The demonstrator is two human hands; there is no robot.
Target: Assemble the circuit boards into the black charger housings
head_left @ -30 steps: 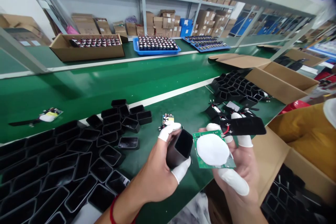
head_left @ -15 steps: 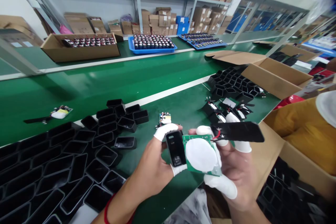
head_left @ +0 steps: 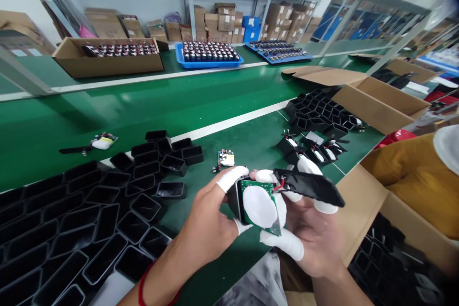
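Note:
My left hand (head_left: 211, 222), with white finger cots, is closed around a black plastic case (head_left: 234, 203), its open side facing right. In my right hand (head_left: 311, 239), also in finger cots, is a green circuit board (head_left: 247, 186) with a round white pad (head_left: 260, 206). The board's left edge meets the case's opening; how far it sits inside I cannot tell. Red wires join the board to a flat black piece (head_left: 310, 186) lying across my right fingers. Just beyond my hands, another circuit board (head_left: 225, 157) rests on the green bench.
Many empty black cases (head_left: 107, 220) cover the bench at left. More cases (head_left: 319, 110) stand at right, near several filled ones (head_left: 315, 146). A board (head_left: 103, 141) lies on the green belt (head_left: 143, 110). An open carton (head_left: 380, 100) and a person's yellow garment (head_left: 405, 172) are at right.
My right hand has moved left, bringing the circuit board against the case opening. The flat black piece now tilts downward to the right. The board on the belt has shifted right.

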